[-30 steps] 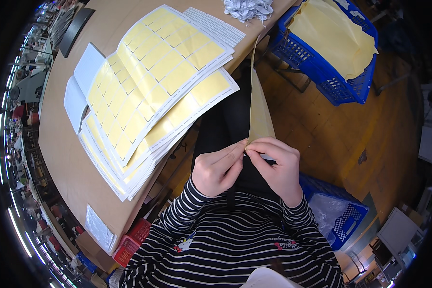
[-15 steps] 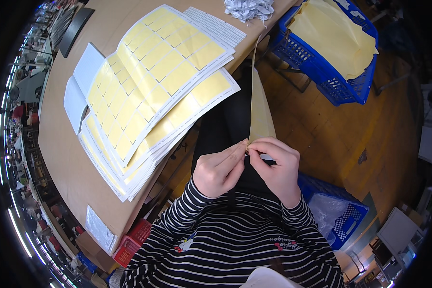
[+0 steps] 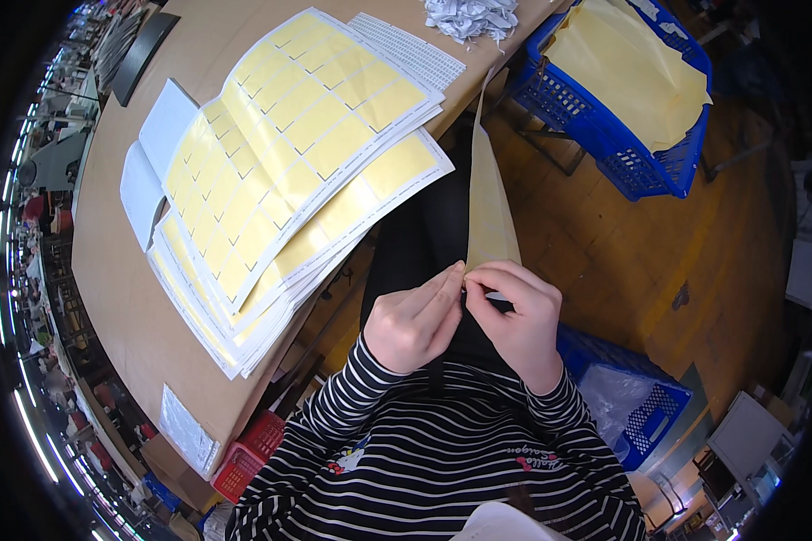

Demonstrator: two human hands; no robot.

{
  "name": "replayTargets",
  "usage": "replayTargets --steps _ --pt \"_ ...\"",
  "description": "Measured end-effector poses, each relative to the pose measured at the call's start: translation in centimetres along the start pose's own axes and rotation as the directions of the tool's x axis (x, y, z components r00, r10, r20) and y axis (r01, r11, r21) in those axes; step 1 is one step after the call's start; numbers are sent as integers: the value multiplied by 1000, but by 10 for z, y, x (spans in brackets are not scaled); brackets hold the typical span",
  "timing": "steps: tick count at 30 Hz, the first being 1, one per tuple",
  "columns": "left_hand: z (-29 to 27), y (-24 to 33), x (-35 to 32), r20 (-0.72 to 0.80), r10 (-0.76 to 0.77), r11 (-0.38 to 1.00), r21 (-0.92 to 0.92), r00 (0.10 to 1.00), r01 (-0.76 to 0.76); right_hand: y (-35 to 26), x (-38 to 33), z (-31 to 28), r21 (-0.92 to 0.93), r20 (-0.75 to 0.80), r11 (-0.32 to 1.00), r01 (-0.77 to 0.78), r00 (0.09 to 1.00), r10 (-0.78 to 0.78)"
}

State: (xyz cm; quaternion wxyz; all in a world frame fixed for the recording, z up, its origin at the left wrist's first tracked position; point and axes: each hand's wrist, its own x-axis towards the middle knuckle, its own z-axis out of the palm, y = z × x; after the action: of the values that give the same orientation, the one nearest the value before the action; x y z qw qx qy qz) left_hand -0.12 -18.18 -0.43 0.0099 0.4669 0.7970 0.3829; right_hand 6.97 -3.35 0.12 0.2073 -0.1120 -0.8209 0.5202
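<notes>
Over my lap, my left hand (image 3: 413, 322) and my right hand (image 3: 521, 317) meet with thumbs and fingertips pinched on the near corner of a yellow paper sheet (image 3: 493, 212). The sheet is seen nearly edge-on, as a narrow tapering shape that reaches away to the table's edge. What lies right between the fingertips is too small to make out. Left of my hands, a stack of yellow printed sheets with white borders (image 3: 307, 117) lies fanned on the table, with white folded paper (image 3: 167, 122) beside it.
The brown table (image 3: 108, 298) fills the left side. A blue basket (image 3: 636, 176) holding yellow sheets stands at the far right. Another blue basket (image 3: 663, 410) with clear plastic sits near my right elbow, and a red basket (image 3: 244, 464) at lower left. White paper scraps (image 3: 469, 18) lie at the table's far end.
Almost nothing differs. Both hands keep their pinch in the same place, and the yellow sheet has tilted very slightly.
</notes>
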Motion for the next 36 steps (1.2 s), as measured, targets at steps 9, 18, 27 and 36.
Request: replayTargets --steps 9,18,27,36 --pt "-2 0 0 -3 -78 995 -65 997 77 1 -1 2 -8 19 1000 18 1000 -18" --pt "1 0 0 -20 -37 999 -36 999 36 0 -1 2 15 26 997 -73 997 73" --pt "4 -2 1 5 -440 795 -463 898 392 6 0 0 161 92 982 -100 992 85" --pt "14 -4 -5 79 -626 529 -688 776 496 15 -7 6 386 230 888 -250 958 170"
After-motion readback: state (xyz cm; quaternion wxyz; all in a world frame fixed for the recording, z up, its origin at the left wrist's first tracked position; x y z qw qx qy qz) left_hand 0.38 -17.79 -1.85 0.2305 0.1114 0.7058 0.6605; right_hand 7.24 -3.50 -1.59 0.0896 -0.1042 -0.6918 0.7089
